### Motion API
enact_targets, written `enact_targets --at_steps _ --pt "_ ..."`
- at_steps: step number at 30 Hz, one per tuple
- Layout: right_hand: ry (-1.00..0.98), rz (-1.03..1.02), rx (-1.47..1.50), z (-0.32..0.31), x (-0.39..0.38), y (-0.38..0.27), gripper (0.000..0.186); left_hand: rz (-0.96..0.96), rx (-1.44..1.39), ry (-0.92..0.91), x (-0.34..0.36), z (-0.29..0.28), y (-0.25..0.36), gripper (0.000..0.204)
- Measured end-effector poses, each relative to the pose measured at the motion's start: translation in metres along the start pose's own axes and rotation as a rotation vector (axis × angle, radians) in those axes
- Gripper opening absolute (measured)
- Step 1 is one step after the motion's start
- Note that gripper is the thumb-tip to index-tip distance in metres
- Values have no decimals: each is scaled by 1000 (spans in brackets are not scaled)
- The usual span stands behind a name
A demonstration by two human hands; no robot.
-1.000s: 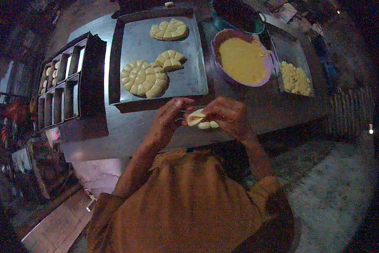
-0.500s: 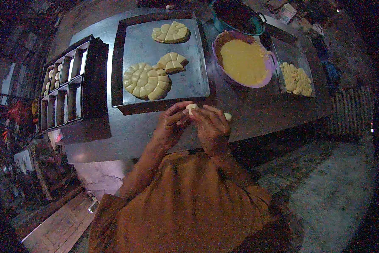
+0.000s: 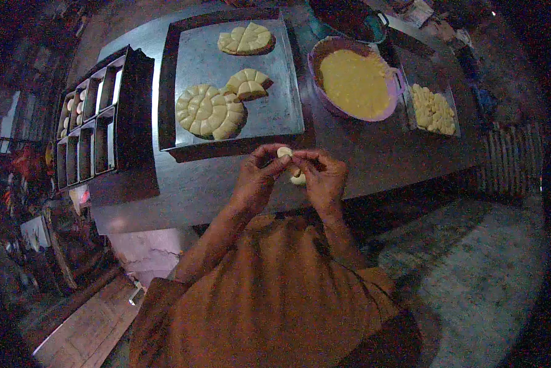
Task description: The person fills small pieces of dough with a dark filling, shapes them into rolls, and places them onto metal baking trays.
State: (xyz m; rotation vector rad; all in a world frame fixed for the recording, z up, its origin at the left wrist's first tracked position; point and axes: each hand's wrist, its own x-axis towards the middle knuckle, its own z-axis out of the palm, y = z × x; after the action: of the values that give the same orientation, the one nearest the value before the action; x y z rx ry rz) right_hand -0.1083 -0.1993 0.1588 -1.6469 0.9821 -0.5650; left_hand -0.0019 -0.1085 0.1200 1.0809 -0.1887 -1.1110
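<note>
A small pale piece of dough [image 3: 284,151] is pinched between my two hands, just in front of the large tray's near edge. My left hand [image 3: 257,175] grips it with thumb and fingertips. From the other side, the closed fingers of my right hand [image 3: 326,175] press against its edge. A second dough piece [image 3: 298,180] shows below the fingertips, close to my right hand; whether that hand holds it or it lies on the table I cannot tell. Beyond, the metal tray [image 3: 196,58] carries a round segmented dough shape [image 3: 208,111], a fan-shaped one [image 3: 249,83] and another segmented one [image 3: 246,40].
To the left stands a dark multi-compartment baking mould [image 3: 134,92], with dough balls in some compartments. A purple basin [image 3: 315,73] of yellow mixture sits to the right, a green tub [image 3: 373,34] behind it. Farther right, a tray [image 3: 422,61] bears several dough pieces.
My right hand has turned and shifted slightly right, its fingers now pinching the dough's side. The second dough piece has gone from the right hand's outer side to between the hands.
</note>
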Motion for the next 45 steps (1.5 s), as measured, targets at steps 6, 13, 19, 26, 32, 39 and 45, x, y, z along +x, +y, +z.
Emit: enact_targets --at_steps 6,13,19,26,32,39,45 --pt "-130 -467 -101 -7 -1 4 29 -104 -107 23 7 -3 7 28" --pt "-105 -933 -500 -24 12 42 38 -138 70 22 6 3 1 28" --pt "-15 -680 -490 -25 8 45 32 94 339 -121 -1 5 -11 27" --pt "-93 -465 -383 -37 11 42 22 95 338 -155 0 9 -22 23" --pt "-310 -134 -277 -78 -4 83 11 27 557 -179 -2 20 -47 19" --pt "-382 428 27 -114 -20 132 19 75 484 -252 -13 55 -62 34" --pt "-456 422 92 -130 -10 138 49 -202 156 -297 0 68 -80 49"
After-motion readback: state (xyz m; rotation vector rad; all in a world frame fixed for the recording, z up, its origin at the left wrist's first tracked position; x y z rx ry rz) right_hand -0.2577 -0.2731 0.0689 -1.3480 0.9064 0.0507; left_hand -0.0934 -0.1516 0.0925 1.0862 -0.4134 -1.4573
